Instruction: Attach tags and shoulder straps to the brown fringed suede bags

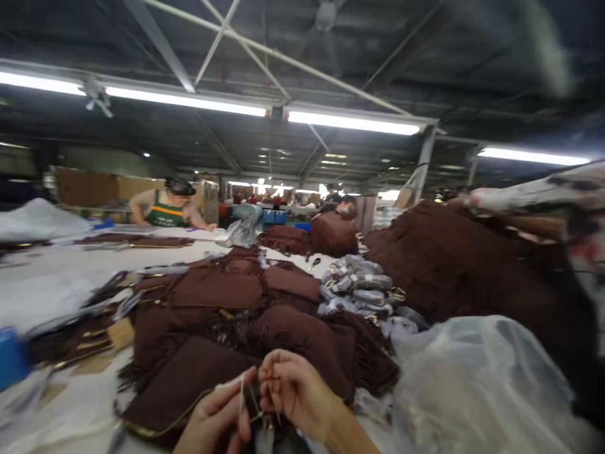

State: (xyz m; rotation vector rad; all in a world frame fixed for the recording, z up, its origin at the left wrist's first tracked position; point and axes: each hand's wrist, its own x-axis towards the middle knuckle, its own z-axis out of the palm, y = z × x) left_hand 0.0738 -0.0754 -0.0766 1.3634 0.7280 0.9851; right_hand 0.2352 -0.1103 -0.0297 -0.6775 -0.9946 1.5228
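Observation:
Low in the middle of the head view, my left hand pinches a thin pale string. My right hand is close beside it, its fingertips pressed together on the same string. Below the fingers hangs a dark strap-like piece with a small metal part; blur and the hands hide most of it. Just beyond lies a dark brown fringed bag with a gold zipper edge. More brown fringed bags are heaped behind it.
Plastic-wrapped straps with gold clips lie right of the bags. A clear plastic bag fills the right front. Beyond it rises a large brown fabric pile, with a person's sleeve over it. Another person works across the table.

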